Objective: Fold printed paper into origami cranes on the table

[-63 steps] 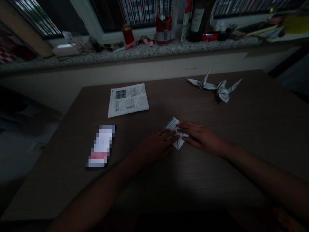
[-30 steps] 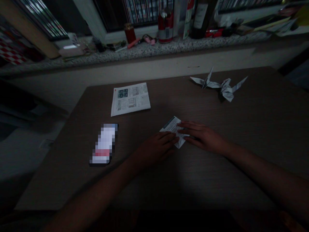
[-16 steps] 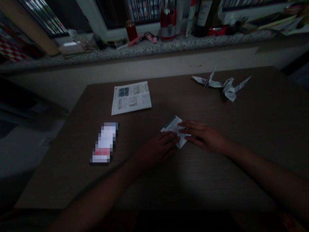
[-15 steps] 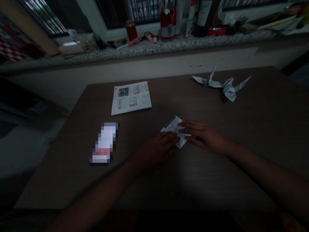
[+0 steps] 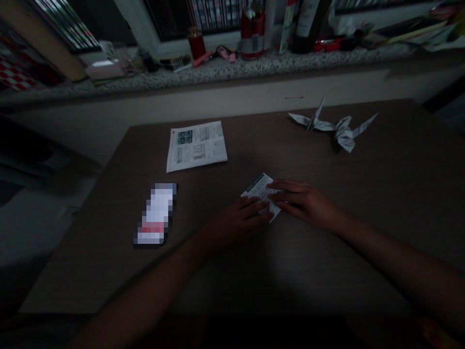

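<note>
A small folded piece of printed paper (image 5: 258, 188) lies flat on the dark wooden table (image 5: 381, 203). My left hand (image 5: 236, 223) rests on its near left side with fingers stretched out flat. My right hand (image 5: 305, 202) lies over its right part, fingers extended and pressing down on the fold. Both hands touch the paper; neither lifts it.
Two finished paper cranes (image 5: 332, 127) sit at the far right of the table. A printed booklet (image 5: 196, 145) lies far left, a phone (image 5: 156, 215) nearer left. The stone ledge (image 5: 225, 72) behind holds cans, bottles and small clutter.
My right hand has slid slightly left over the paper, covering more of it. The left hand has hardly moved. The view has shifted a little.
</note>
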{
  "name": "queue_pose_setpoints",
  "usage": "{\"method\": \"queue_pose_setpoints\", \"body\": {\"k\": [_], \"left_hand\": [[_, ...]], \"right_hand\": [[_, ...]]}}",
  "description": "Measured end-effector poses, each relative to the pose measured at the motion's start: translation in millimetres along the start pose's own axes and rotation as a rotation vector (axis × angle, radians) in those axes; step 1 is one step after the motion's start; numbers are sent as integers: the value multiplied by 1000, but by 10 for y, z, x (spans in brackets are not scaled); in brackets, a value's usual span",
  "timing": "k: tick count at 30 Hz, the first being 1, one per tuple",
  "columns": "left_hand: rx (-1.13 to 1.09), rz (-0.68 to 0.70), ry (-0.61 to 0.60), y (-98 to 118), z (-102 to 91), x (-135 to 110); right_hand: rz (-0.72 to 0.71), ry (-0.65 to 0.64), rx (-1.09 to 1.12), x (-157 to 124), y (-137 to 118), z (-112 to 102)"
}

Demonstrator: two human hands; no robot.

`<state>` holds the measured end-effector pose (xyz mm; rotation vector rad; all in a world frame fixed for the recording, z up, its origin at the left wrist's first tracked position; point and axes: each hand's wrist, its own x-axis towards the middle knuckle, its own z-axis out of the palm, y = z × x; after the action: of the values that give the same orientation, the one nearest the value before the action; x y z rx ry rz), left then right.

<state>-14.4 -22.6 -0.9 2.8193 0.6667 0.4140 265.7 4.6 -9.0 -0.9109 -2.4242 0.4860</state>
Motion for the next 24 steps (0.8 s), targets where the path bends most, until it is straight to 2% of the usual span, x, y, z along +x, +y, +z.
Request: {"method": "queue_pose_setpoints", "body": {"k": [24], "left_hand": [[-10,-12,-18,-13,-4,10]], "right_hand": [[-48,-22,-71,-41,31,24]]}}
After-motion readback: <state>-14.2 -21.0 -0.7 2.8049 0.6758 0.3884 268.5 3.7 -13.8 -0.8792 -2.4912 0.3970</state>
